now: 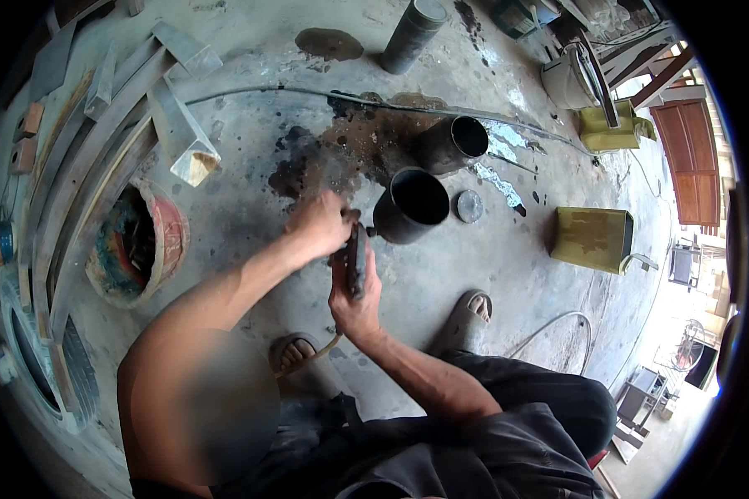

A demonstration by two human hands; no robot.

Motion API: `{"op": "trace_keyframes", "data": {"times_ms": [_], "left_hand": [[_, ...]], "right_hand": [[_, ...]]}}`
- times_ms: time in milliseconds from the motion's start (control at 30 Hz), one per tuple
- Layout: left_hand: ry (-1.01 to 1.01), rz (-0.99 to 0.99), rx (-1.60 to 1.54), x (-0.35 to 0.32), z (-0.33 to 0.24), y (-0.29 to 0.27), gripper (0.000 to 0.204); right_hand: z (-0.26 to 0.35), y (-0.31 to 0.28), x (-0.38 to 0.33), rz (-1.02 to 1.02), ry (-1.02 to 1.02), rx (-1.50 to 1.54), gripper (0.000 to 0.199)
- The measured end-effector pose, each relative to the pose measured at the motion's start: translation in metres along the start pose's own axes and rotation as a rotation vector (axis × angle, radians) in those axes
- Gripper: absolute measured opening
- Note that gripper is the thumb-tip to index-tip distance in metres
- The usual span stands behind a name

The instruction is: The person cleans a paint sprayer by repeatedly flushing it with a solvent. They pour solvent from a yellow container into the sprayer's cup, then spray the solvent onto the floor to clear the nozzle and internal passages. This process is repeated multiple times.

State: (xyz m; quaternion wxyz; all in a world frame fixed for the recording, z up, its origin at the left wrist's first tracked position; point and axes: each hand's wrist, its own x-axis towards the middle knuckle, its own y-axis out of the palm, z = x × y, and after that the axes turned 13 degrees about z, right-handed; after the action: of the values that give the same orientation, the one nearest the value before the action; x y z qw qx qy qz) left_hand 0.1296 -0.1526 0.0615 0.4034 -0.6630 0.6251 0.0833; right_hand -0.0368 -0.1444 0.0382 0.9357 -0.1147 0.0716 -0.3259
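My right hand (355, 303) is wrapped around a dark spray gun (356, 258), with a thin yellowish hose (318, 356) coming up from below toward it. My left hand (318, 223) is closed, with curled fingers at the gun's upper end; their exact grip is partly hidden. Just to the right of the gun stands an open black cylinder (409, 208). Behind it, a second black cylinder (451, 145) stands open-topped. A round grey lid (469, 206) lies on the concrete beside them.
A paint-stained bucket (171, 241) and long metal bars (75, 183) are at left. A yellow-green tin (591, 239) lies at right. A dark capped cylinder (414, 37) stands at the back. A grey hose (308, 89) crosses the stained floor (250, 166).
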Motion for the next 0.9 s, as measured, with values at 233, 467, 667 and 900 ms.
{"op": "trace_keyframes", "data": {"times_ms": [233, 467, 667, 900], "left_hand": [[0.168, -0.061, -0.198, -0.012, 0.006, 0.038, 0.028], [0.079, -0.138, -0.458, -0.06, 0.047, 0.01, 0.029], [0.209, -0.278, -0.514, -0.074, 0.051, 0.015, 0.034], [0.077, -0.395, -0.685, -0.087, 0.067, 0.03, 0.026]], "right_hand": [[-0.004, -0.021, -0.012, 0.029, 0.128, 0.07, 0.061], [0.009, 0.023, -0.008, 0.031, -0.137, 0.028, 0.062], [-0.004, 0.029, -0.003, 0.035, -0.088, 0.181, 0.06], [0.002, 0.026, 0.02, 0.036, -0.083, 0.204, 0.059]]}}
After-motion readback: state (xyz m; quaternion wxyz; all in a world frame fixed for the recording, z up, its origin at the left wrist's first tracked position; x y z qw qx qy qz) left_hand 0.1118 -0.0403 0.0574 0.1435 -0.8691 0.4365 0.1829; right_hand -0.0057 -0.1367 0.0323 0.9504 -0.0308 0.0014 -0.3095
